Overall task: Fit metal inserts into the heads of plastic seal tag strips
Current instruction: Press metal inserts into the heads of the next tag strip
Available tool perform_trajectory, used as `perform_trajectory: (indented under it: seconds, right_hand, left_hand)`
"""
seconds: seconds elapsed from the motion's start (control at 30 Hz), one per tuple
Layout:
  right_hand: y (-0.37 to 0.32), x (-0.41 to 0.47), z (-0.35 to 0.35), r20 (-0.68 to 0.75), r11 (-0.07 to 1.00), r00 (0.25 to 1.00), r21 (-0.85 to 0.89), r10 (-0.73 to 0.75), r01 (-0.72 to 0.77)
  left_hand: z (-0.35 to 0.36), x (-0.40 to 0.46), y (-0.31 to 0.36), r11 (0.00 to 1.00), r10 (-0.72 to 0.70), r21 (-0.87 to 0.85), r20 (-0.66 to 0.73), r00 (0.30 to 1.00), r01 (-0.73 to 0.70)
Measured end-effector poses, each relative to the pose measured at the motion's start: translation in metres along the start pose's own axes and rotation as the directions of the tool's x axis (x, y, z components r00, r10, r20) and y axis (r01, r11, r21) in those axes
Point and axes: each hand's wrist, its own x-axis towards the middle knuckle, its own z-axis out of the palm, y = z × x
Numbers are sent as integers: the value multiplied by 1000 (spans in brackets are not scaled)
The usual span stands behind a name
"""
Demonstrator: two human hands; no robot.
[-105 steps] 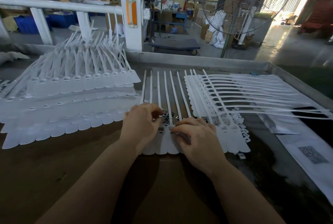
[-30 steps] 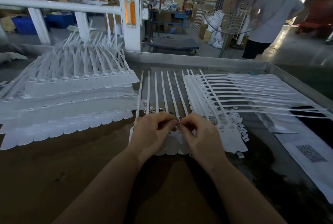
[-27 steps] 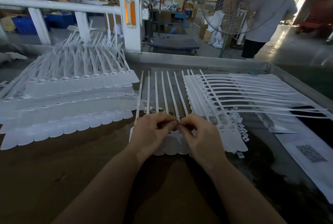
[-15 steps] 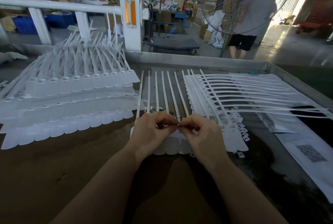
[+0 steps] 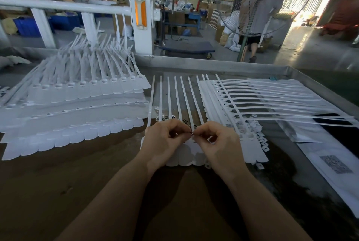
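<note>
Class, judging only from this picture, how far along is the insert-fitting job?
Seemingly done: the tall stack of strips at left. In hand: left hand and right hand pinch a small metal insert over the centre sheet of strips. Probably left: the fanned sheets at right, though their state is unclear.

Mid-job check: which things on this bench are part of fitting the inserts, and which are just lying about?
In the job: left hand, right hand, metal insert pinched between them, tag strip set, loose inserts.

Lying about: left stack, right stack, printed bag, fan.
</note>
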Motion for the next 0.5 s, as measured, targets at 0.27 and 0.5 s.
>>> perform_trajectory:
  seconds: [0.27, 0.5]
  right_hand:
    - [1, -1, 1, 27, 997, 998, -66, 48, -46]
    - [3, -2, 2, 101, 991, 992, -121, 76, -64]
  left_hand:
    - [-2, 0, 1, 999, -32, -19, -64, 997, 31]
    - [-1, 3, -1, 995, 1, 98, -149, 989, 14]
